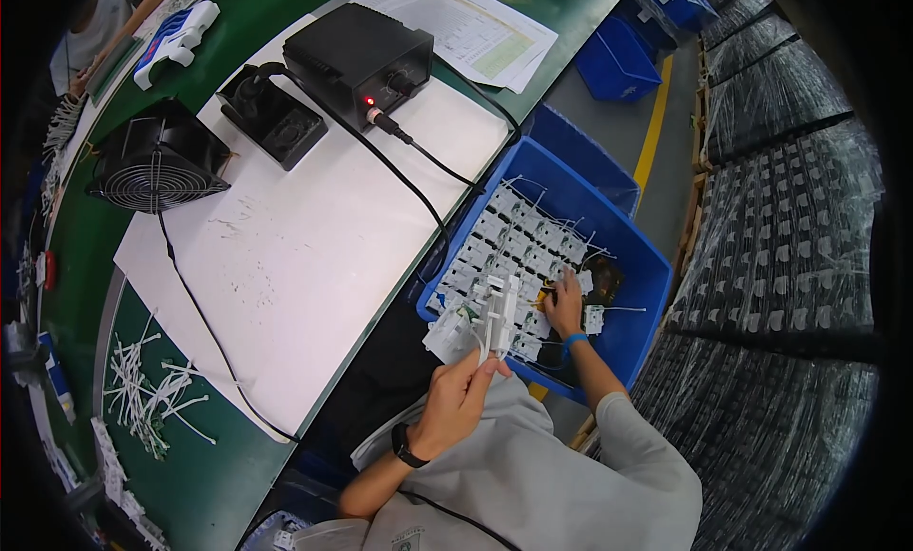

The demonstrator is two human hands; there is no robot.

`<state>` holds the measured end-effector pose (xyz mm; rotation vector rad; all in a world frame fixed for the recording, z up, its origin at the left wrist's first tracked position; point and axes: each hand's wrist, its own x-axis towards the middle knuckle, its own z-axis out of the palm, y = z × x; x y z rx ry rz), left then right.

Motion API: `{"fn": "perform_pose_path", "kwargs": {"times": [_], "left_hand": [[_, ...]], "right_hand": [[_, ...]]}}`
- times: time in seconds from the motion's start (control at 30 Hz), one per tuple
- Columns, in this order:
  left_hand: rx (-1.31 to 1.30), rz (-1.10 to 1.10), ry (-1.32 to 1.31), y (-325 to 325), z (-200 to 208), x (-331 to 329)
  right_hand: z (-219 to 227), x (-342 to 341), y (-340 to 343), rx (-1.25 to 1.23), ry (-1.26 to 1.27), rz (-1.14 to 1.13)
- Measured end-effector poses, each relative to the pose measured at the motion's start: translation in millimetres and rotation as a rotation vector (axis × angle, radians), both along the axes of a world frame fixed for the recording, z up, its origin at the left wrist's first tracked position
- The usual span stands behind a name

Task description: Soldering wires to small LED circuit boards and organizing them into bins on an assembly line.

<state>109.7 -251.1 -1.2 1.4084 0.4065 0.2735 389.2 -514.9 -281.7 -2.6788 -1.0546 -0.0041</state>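
My left hand (455, 404), wearing a black wristband, is closed around the lower end of a long white plastic part (498, 313) with a white wire. Beside that part, a white plastic housing (450, 334) with some green inside hangs over the near edge of the blue bin (623, 204). My right hand (565, 306) reaches down into the bin, its fingers curled by something small and yellow that I cannot make out. Rows of white plastic units (518, 230) with short white wires fill much of the bin around it. A blue band circles my right wrist.
On the green bench (204, 489) lie a white sheet (285, 285), a black soldering station (357, 61) with a lit red lamp, an iron stand (271, 118), a fan (157, 166) and loose white wires (147, 389). Black cables cross the sheet. Wrapped stacks (780, 237) stand at the right.
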Motion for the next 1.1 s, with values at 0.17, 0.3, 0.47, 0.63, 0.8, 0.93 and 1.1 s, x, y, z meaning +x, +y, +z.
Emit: {"fn": "perform_pose_path", "kwargs": {"times": [0.17, 0.3, 0.47, 0.63, 0.8, 0.93, 1.1], "left_hand": [[0.004, 0.022, 0.019, 0.5, -3.0, -4.9], [-0.02, 0.005, 0.01, -1.7, -3.9, -2.6], [-0.017, 0.03, 0.015, -3.2, -5.5, -6.1], [-0.017, 0.019, 0.009, -6.3, -8.0, -4.7], [-0.03, 0.037, 0.027, -5.8, -5.5, -6.5], [-0.046, 0.032, 0.046, -5.3, -4.5, -8.8], [-0.054, 0.018, 0.027, -5.4, -4.6, -7.4]], "right_hand": [[-11.6, 12.2, -29.4, 0.122, -0.119, -0.387], [-44.4, 44.5, -76.9, 0.235, 0.07, -0.633], [-53.9, 64.1, -69.5, 0.104, 0.064, -0.505], [-27.7, 60.7, -61.0, -0.04, 0.159, -0.568], [-0.1, 28.9, -44.0, -0.131, 0.009, -0.742], [11.8, -0.4, -34.5, -0.356, 0.003, -0.563], [-0.6, -13.7, -36.0, -0.388, -0.191, -0.591]]}}
